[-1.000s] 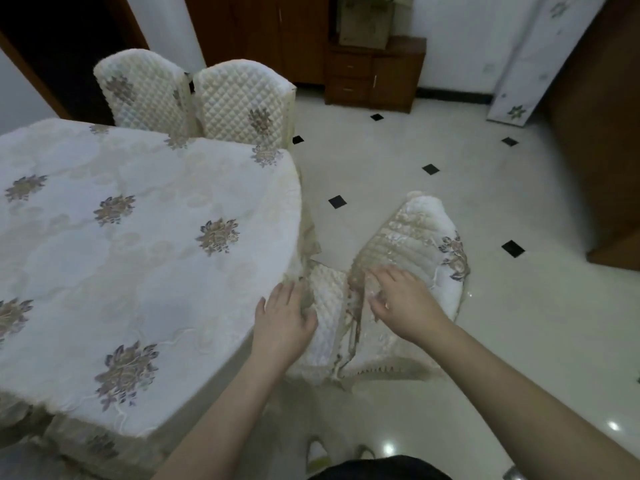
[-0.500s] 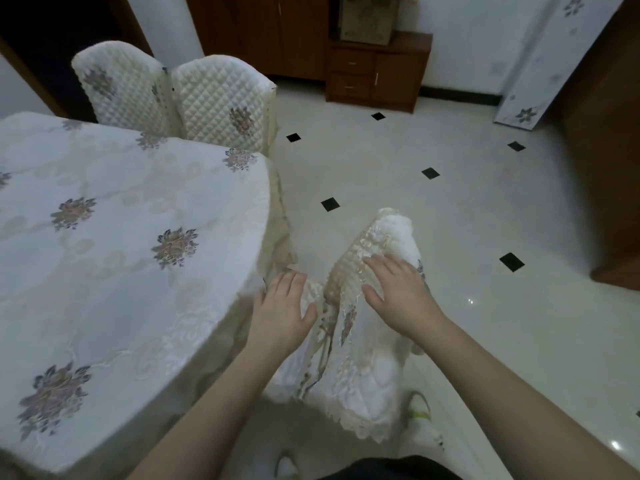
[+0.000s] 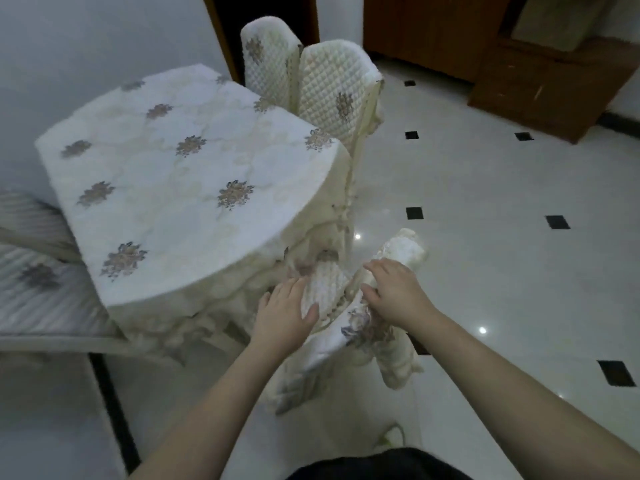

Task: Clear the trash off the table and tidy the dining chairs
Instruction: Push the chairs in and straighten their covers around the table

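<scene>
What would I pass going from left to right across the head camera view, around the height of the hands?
Striped cushion → table → left hand → right hand on the chair → tiled floor.

Home dining room, cloth-covered table (image 3: 180, 188), quilted chair covers (image 3: 332, 88), wooden cabinet (image 3: 540, 81), tiled floor (image 3: 502, 237)

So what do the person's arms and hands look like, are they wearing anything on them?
Nothing is worn on them. The left hand and the right hand are bare, with no gloves, rings or watch in view. Both forearms are bare too, with no sleeves showing as far up as the picture goes. At the bottom edge there is a bit of dark clothing.
</scene>
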The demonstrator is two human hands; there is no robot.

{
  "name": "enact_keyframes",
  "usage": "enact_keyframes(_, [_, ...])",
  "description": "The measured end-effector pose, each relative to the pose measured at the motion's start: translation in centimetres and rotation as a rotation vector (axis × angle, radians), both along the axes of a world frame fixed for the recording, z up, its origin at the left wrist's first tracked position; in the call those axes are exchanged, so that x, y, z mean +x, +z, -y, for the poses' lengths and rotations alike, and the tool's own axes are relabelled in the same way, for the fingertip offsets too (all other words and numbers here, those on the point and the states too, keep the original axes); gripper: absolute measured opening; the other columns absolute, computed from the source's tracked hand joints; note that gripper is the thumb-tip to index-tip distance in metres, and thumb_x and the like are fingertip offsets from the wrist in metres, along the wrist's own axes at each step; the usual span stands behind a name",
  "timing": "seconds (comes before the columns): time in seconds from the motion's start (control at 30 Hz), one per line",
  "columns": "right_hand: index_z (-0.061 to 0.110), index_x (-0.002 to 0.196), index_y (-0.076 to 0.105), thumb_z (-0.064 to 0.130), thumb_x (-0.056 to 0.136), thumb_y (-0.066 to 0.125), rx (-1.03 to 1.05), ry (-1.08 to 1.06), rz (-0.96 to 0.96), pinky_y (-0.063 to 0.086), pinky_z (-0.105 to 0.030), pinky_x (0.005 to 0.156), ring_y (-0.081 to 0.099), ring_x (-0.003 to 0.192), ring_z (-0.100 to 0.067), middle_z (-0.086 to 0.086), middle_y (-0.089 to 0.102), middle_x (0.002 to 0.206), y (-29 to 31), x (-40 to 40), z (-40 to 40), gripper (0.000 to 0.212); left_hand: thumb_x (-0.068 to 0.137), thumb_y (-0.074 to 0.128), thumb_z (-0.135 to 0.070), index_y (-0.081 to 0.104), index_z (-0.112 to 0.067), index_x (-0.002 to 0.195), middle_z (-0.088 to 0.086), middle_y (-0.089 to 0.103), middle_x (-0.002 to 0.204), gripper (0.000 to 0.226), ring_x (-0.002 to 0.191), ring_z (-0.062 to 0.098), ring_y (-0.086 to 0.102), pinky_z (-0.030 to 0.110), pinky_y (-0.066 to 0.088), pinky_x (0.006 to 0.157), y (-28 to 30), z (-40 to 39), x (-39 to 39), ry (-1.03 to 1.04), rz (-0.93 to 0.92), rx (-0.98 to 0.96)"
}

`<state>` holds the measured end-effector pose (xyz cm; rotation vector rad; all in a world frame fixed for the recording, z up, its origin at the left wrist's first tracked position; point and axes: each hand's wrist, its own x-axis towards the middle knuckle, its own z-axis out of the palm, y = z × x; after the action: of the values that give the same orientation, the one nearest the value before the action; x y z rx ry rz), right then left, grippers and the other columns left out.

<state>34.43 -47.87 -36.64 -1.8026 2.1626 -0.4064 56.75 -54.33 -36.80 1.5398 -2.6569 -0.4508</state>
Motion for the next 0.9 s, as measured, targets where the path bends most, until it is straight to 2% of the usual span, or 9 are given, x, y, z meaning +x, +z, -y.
enact_keyframes(0.1, [0.02,0.137,0.048,0.055,0.09,0.015,0.033,0.066,-0.032,0.008,-0.039,0.117,0.029,0.139,-0.022,-0.002,0.046,0.144,-1.1,0.1,-0.5,0.067,0.097,0.033,-0.055,0.035,-0.024,0.147,-0.004,0.039,0.15,0.058,0.138,0.014,0.034,0.039,0.028,0.112,-0.2,-3.4,2.0,0.094,-0.11,0.157])
enact_keyframes(0.2, [0.03,0.143,0.038,0.074,0.08,0.007,0.054,0.178,-0.044,-0.002,-0.042,0.118,0.015,0.144,-0.019,0.003,0.032,0.153,-1.3,-0.4,-1.4,0.083,0.089,0.03,-0.07,0.041,-0.03,0.141,-0.005,0.053,0.139,0.066,0.124,0.016,0.05,0.038,0.04,0.102,-1.0,-6.9,3.4,0.193,-0.184,0.387])
enact_keyframes(0.3, [0.036,0.145,0.031,0.085,0.074,0.02,0.123,0.259,-0.018,-0.007,-0.044,0.116,0.007,0.145,-0.018,0.004,0.022,0.157,-0.4,-0.9,-1.5,0.087,0.077,0.042,-0.078,0.047,-0.031,0.132,-0.006,0.058,0.124,0.072,0.111,0.017,0.057,0.036,0.046,0.09,-1.4,-8.7,3.5,0.138,-0.115,0.272])
enact_keyframes(0.4, [0.038,0.145,0.028,0.081,0.075,0.045,0.194,0.327,-0.063,-0.009,-0.046,0.116,0.004,0.145,-0.022,0.003,0.018,0.157,0.2,-1.1,-1.4,0.084,0.078,0.062,-0.059,0.042,-0.026,0.136,-0.001,0.053,0.13,0.07,0.116,0.022,0.053,0.038,0.043,0.093,-2.1,-9.0,2.5,0.17,0.042,0.152])
enact_keyframes(0.5, [0.037,0.146,0.025,0.074,0.07,0.061,0.186,0.416,-0.128,-0.006,-0.046,0.117,0.006,0.145,-0.022,0.001,0.016,0.157,0.2,-2.0,-1.5,0.092,0.079,0.061,-0.04,0.044,-0.024,0.13,0.0,0.055,0.126,0.057,0.114,0.024,0.053,0.04,0.041,0.093,-3.0,-9.8,1.4,0.251,0.095,0.074])
enact_keyframes(0.63, [0.032,0.147,0.025,0.064,0.067,0.073,0.155,0.406,-0.192,0.0,-0.049,0.117,0.008,0.145,-0.025,-0.003,0.018,0.156,-0.2,-3.7,-1.3,0.099,0.079,0.065,-0.033,0.046,-0.023,0.124,0.0,0.056,0.121,0.05,0.11,0.026,0.055,0.042,0.044,0.09,-3.0,-10.0,1.0,0.328,0.123,0.041])
enact_keyframes(0.77, [0.034,0.138,0.036,0.062,0.07,0.071,0.099,0.303,-0.209,0.012,-0.058,0.112,0.012,0.144,-0.032,-0.005,0.028,0.151,-1.6,-6.7,-0.1,0.081,0.078,0.071,-0.031,0.05,-0.022,0.117,0.0,0.06,0.113,0.046,0.106,0.025,0.057,0.039,0.045,0.086,-3.4,-10.3,0.1,0.414,0.164,-0.021])
enact_keyframes(0.9, [0.025,0.133,0.043,0.049,0.079,0.07,0.137,0.321,-0.191,0.026,-0.055,0.109,0.019,0.142,-0.035,-0.008,0.038,0.145,-2.5,-8.7,3.2,0.065,0.078,0.071,-0.036,0.056,-0.022,0.107,0.002,0.066,0.1,0.036,0.094,0.027,0.063,0.035,0.044,0.073,-3.1,-9.5,-0.9,0.522,0.239,-0.038])
